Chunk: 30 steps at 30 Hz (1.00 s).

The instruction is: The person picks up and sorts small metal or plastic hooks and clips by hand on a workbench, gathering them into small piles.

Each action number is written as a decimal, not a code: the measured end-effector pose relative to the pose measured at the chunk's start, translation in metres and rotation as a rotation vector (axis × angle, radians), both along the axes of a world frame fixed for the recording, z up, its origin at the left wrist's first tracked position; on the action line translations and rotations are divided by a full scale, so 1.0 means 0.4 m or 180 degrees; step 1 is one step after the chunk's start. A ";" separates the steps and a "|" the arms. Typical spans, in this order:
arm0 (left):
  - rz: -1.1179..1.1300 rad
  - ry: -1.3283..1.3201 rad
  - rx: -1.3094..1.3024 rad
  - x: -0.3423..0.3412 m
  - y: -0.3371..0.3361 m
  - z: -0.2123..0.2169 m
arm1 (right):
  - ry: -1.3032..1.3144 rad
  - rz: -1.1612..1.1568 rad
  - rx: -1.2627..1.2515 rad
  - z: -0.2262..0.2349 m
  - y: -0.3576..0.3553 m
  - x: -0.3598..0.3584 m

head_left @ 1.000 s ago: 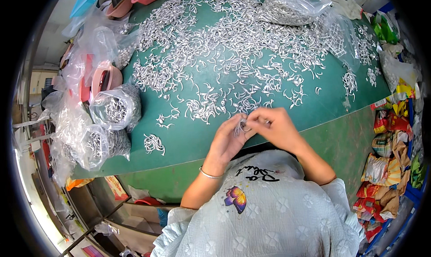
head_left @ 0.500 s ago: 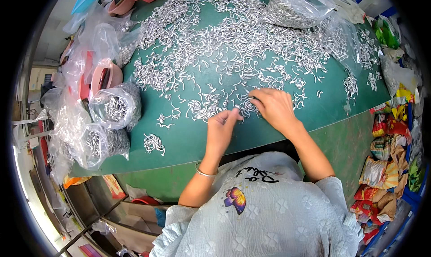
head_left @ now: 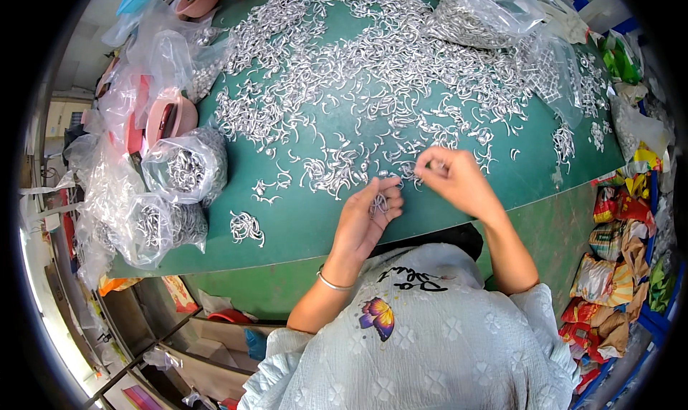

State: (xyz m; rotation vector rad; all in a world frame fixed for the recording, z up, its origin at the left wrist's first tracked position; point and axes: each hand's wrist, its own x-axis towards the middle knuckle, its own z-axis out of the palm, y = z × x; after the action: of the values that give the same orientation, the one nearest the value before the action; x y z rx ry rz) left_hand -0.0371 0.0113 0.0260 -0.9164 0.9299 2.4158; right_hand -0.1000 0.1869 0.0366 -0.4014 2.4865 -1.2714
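Note:
Small curved silver metal pieces (head_left: pixel 337 168) lie loose on the green table in front of my hands. My left hand (head_left: pixel 364 220) is turned palm up near the table's front edge, its fingers curled around several of these curved metal pieces. To its right, my right hand (head_left: pixel 457 183) hovers over the table with thumb and fingertips pinched together. Whatever sits in that pinch is too small to make out. A short gap separates the two hands.
The green table (head_left: pixel 287 227) carries a wide spread of the same pieces. A small separate pile (head_left: pixel 246 227) lies at the left, beside filled clear bags (head_left: pixel 188 168) and a pink container (head_left: pixel 172 116). Another filled bag (head_left: pixel 476 16) stands at the far right.
My left hand has turned palm up, showing curved metal pieces in it. My right hand has drawn slightly right and nearer, its fingers now pinched.

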 end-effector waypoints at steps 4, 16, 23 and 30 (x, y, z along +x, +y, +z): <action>-0.0054 -0.0059 0.0678 -0.006 0.008 0.006 | -0.0127 0.0016 0.0095 0.011 -0.021 0.005; -0.0212 0.0382 0.0460 0.057 -0.042 -0.027 | -0.1310 0.0064 -0.1806 -0.057 0.017 -0.037; -0.0183 0.0772 0.2081 0.083 -0.067 -0.086 | -0.0828 0.0153 -0.1304 -0.062 -0.006 -0.054; 0.0742 -0.0511 0.1206 0.057 -0.019 0.014 | 0.1431 0.0520 0.1452 -0.056 -0.070 -0.039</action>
State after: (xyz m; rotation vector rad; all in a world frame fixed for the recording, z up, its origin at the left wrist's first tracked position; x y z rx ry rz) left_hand -0.0142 0.0037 0.0315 -1.0973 0.3037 2.5372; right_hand -0.1155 0.1590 0.0141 -0.8197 2.9255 -0.5631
